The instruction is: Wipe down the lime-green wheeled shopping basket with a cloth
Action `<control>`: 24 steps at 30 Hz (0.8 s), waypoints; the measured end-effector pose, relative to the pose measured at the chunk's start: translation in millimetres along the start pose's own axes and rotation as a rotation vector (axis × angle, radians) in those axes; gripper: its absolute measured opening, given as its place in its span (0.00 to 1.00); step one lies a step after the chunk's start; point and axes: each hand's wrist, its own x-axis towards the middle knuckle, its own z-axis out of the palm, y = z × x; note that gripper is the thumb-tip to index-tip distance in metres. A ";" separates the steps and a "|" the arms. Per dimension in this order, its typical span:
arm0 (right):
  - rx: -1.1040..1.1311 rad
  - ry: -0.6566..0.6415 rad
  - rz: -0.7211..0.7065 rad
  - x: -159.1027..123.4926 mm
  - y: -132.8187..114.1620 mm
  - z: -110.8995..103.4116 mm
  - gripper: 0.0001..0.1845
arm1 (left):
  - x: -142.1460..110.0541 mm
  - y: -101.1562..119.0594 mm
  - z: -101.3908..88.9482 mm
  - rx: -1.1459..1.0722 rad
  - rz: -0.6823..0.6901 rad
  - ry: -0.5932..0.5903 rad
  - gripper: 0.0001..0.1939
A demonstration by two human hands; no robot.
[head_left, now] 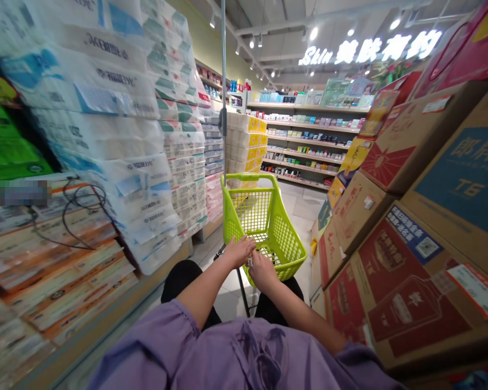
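My left hand [239, 251] is held over the near side of a lime-green plastic shopping basket [287, 244], its fingers stretched out to the right. Beside it, my right hand [262, 269] points forward with its fingers loosely extended and touching the left fingers. A ring shows on the right hand. Neither hand holds anything that I can see. The basket stands upright on the floor before my knees, with perforated sides and a raised handle [250, 177] at its far end. No goods show inside it.
Tall stacks of wrapped tissue packs [126, 135] line the left. Cardboard cartons [415, 271] are piled close on the right. A thin metal pole [223, 81] rises behind the basket. A tiled aisle [299, 203] leads to stocked shelves [309, 130]. Black cable [83, 200] lies on boxes at left.
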 end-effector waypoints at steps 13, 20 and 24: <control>-0.013 -0.141 -0.187 1.1 44.8 -17.9 0.28 | 15.6 -16.0 0.0 0.040 -0.170 0.024 0.22; -0.078 -0.116 -0.133 -0.1 90.1 -27.0 0.21 | 10.5 -7.5 -2.0 0.082 -0.225 0.105 0.25; -0.106 -0.025 -0.030 8.2 71.9 -7.7 0.19 | -4.6 23.1 22.8 0.067 -0.046 0.177 0.27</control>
